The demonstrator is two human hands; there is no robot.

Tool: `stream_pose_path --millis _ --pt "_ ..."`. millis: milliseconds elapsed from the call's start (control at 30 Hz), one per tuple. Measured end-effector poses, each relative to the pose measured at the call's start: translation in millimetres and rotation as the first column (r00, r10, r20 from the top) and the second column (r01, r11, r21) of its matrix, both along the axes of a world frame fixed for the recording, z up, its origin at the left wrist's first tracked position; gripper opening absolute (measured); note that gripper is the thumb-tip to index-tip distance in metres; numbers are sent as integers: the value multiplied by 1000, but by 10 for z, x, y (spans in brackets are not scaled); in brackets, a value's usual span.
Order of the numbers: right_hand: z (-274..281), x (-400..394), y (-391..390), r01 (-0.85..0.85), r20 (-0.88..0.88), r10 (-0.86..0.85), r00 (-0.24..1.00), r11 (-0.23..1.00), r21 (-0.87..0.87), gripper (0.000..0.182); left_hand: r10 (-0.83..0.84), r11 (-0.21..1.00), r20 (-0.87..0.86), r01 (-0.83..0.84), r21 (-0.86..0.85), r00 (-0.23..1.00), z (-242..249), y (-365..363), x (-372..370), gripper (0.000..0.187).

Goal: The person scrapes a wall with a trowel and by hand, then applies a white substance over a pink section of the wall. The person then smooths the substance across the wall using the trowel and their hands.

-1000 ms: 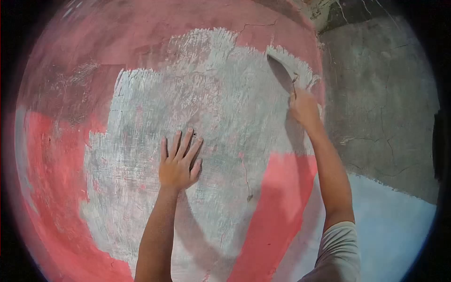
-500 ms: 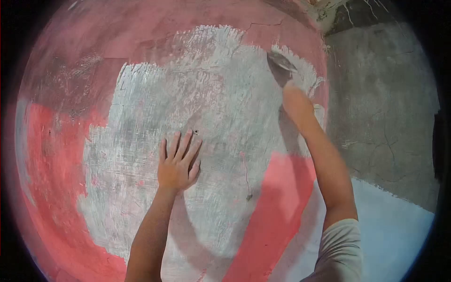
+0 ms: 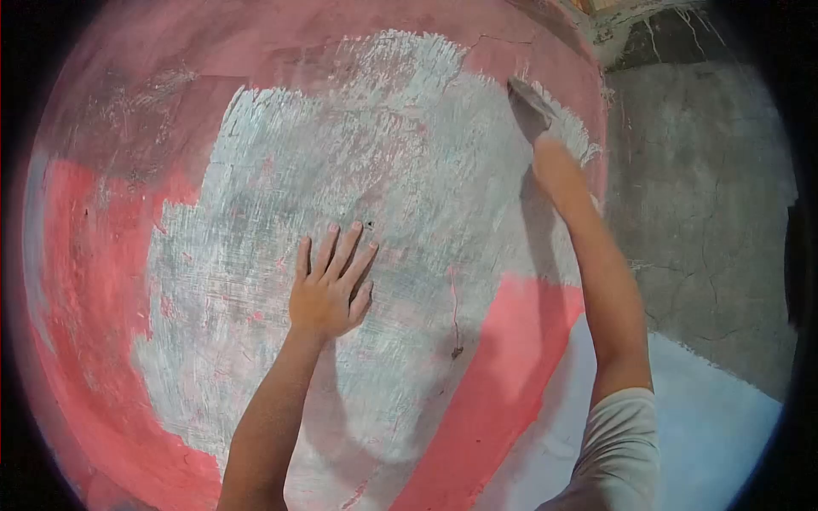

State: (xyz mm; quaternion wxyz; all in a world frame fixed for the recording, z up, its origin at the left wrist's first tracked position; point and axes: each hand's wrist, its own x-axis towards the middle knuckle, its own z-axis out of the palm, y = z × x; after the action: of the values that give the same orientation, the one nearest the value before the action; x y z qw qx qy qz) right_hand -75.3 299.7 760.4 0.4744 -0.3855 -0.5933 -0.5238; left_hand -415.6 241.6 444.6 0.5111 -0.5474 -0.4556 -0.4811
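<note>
The right hand (image 3: 558, 170) is closed around the handle of a scraper (image 3: 530, 100), whose blade lies toward eleven o'clock from the grip, its long axis slanting up-left onto the scraped grey patch (image 3: 358, 170) of the pink wall (image 3: 94, 255). The left hand (image 3: 328, 289), open, presses flat at seven o'clock, well apart.

Open wall (image 3: 256, 213): left and above left hand (image 3: 328, 289).
Blocked: right hand (image 3: 558, 166), scraper (image 3: 530, 100), upper right.

Wall (image 3: 358, 170) — rough, scraped plaster, matt; scraper blade (image 3: 530, 100) — seemingly metal.
</note>
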Motion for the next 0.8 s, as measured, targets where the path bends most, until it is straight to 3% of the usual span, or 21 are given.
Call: stream_pose_path --millis 67,167,267,367,400,500,600,700,800 --pt "534 30 57 -132 105 124 987 988 78 26 -17 1000 4 17 0 1000 23 -17 7 65" --pt "698 -252 -423 258 143 -239 960 956 -137 32 -29 999 -2 29 14 1000 24 -20 3 64" --pt "249 42 -169 125 177 -118 977 992 -27 31 -31 999 -13 31 8 999 18 -22 -17 64" --pt "-340 -165 -480 206 -21 -214 977 960 -191 31 -34 999 4 34 7 999 9 -8 -23 64" --pt "-156 -11 -216 84 51 -81 995 995 -58 27 -35 999 8 35 2 999 8 0 -8 64" --pt "577 68 -110 184 197 -192 961 981 59 26 -11 1000 10 11 -3 1000 5 4 -4 65" --pt "869 150 223 123 252 -131 959 991 45 25 -4 1000 9 4 1 1000 -1 12 -9 65" --pt "-276 -99 -429 81 100 -78 992 996 -24 24 -13 1000 0 13 0 1000 1 -19 -7 64" --pt "-104 33 -170 73 78 -69 995 996 -50 22 -18 1000 -4 18 2 1000 -11 -7 -8 63"
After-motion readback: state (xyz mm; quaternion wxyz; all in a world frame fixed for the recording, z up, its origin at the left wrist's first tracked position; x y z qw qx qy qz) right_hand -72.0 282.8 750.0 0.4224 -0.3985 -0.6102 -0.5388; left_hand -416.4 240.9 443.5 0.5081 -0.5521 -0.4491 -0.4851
